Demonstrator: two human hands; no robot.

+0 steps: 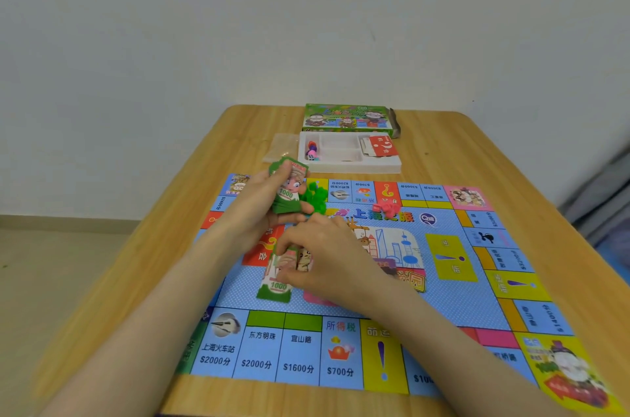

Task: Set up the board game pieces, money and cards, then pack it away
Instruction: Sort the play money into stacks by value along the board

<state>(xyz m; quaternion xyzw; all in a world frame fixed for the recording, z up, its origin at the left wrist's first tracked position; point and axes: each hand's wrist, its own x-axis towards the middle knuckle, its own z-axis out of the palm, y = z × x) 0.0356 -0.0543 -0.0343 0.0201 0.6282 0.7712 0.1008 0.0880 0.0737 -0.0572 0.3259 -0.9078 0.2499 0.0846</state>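
The blue game board (358, 300) lies flat on the wooden table. My left hand (259, 208) holds a stack of green 1000 notes (288, 191) upright above the board's far left part. My right hand (327, 253) rests on the board's middle, its fingers pinching a green 1000 note (278, 283) that lies on a small pile there. Green plastic houses (315, 198) sit in a heap just right of the held stack. Red plastic pieces (385, 207) lie near the board's far edge.
Behind the board stands a white plastic tray (347, 164) with pawns and a die (312, 152) at its left and red cards (383, 145) at its right. The green game box (347, 118) is beyond it. A clear plastic bag (281, 147) lies left of the tray.
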